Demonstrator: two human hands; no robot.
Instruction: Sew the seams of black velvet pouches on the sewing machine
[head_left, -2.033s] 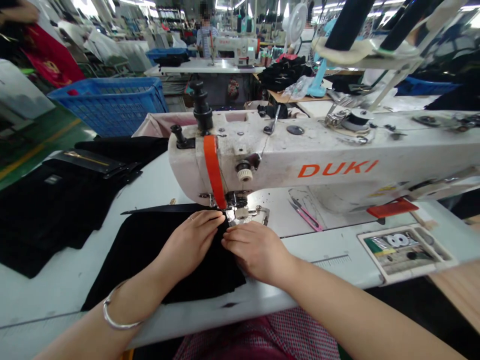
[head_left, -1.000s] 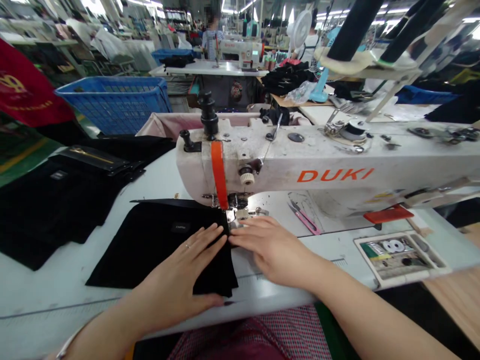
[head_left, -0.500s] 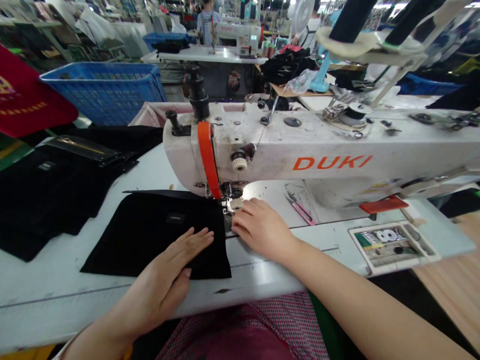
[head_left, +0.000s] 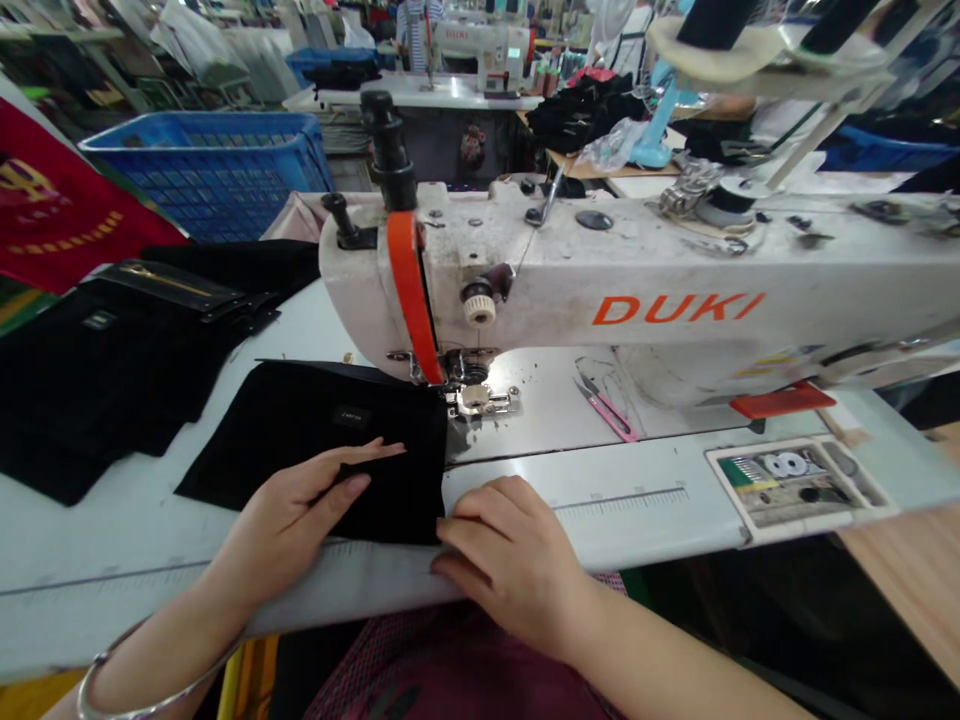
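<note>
As seen in the head view, a black fabric panel [head_left: 304, 420] is laid flat on the white sewing table [head_left: 652, 465], its far right corner set right at the presser foot [head_left: 454, 402] of the sewing machine [head_left: 540, 295] marked DUKI. A small dark woven label [head_left: 351, 416] is carried on the panel's upper face; its text is too small to be read. The near part of the panel is covered by the left hand [head_left: 304, 510], fingers stretched out, thumb spread from them, nothing gripped. The right hand [head_left: 510, 555] is placed at the near right corner of the panel, fingers bent and thumb close below; whether the corner is pinched cannot be made out.

An orange strip [head_left: 411, 300] is fixed down the machine head. Pink-handled thread snips [head_left: 609, 410] are laid on the bed under the arm. Farther right, bobbins [head_left: 787, 463] are held in an inset tray [head_left: 810, 526], and a printed ruler scale [head_left: 630, 500] is seen along the near edge. Black fabric pieces [head_left: 105, 400] are heaped at the left, with a blue plastic basket [head_left: 225, 190] behind.
</note>
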